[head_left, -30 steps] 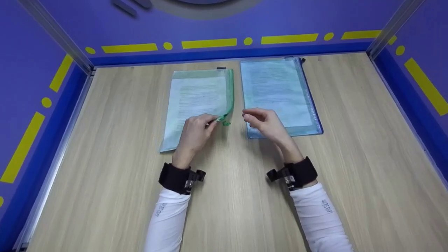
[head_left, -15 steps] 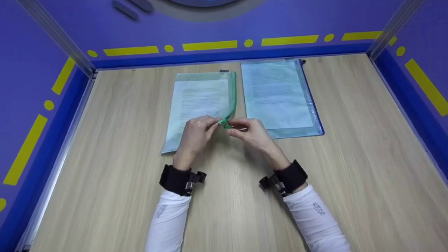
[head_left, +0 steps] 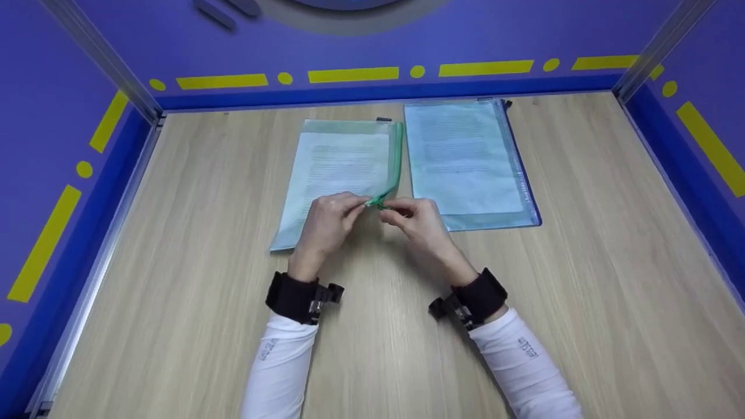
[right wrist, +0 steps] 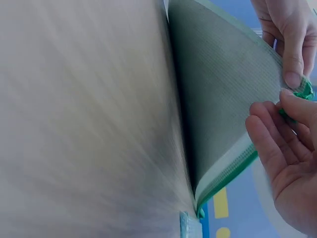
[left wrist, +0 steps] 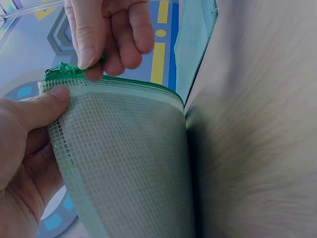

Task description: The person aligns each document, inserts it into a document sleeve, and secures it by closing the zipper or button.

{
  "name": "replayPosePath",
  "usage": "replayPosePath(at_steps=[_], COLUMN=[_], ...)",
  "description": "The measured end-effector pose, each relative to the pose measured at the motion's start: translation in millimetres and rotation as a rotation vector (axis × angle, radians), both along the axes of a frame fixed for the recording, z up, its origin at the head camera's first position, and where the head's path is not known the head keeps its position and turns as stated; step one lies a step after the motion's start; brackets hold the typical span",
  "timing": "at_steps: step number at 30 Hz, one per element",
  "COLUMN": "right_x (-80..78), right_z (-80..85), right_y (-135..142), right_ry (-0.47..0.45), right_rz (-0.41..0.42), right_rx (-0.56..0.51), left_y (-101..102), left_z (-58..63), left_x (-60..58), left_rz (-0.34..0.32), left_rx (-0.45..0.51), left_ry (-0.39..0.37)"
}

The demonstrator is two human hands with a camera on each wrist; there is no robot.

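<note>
A green-edged mesh zip pouch (head_left: 343, 169) with a printed sheet inside lies left of centre, its near right corner lifted off the table. My left hand (head_left: 327, 224) pinches that corner; in the left wrist view the left thumb (left wrist: 58, 94) presses on the mesh just below the zipper. From the other side, my right hand (head_left: 420, 224) pinches a small green zipper pull (left wrist: 101, 58) between thumb and forefinger. Its other fingers curl loosely in the right wrist view. The fingertips of both hands nearly meet, and partly hide the pull.
A blue zip pouch (head_left: 465, 163) with a printed sheet lies flat just right of the green one. Both pouches are on a wooden table (head_left: 372, 349). Blue-purple walls (head_left: 372, 35) with yellow marks stand behind and at both sides.
My right hand has come left from over the blue pouch to the green zipper's end and taken hold of the pull. The green pouch's far end has swung slightly right.
</note>
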State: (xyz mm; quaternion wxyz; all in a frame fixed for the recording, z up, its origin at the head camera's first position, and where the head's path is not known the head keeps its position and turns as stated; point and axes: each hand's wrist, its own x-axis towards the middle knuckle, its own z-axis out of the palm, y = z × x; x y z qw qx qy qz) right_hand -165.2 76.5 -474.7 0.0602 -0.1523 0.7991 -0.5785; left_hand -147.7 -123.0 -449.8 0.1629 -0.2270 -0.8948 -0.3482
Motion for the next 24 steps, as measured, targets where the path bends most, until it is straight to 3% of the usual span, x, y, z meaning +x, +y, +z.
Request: replayPosePath(at_steps=[3,7,11,24], right_x=[-3.6,-7.9,-10.7,-16.8], right_z=[2.0,4.7,6.4,4.3], right_y=[7.7,18.3,23.1,29.2], right_ry=[0.009,0.087,0.137,0.115], right_rz=[-0.052,-0.116,-0.121,-0.182], right_rx=[-0.007,0.042,0.055,0.067], left_y=[-1.3,-2.1,-2.4,-6.8], left_z=[-0.2,0.6,0.9,3.5], left_x=[0.0,0.4,0.4,1.6], left_rz=[0.002,-0.004,-0.022,-0.046], left_rx=[0.02,0.026,0.017,0.052], left_ry=[0.005,0.012,0.016,0.058])
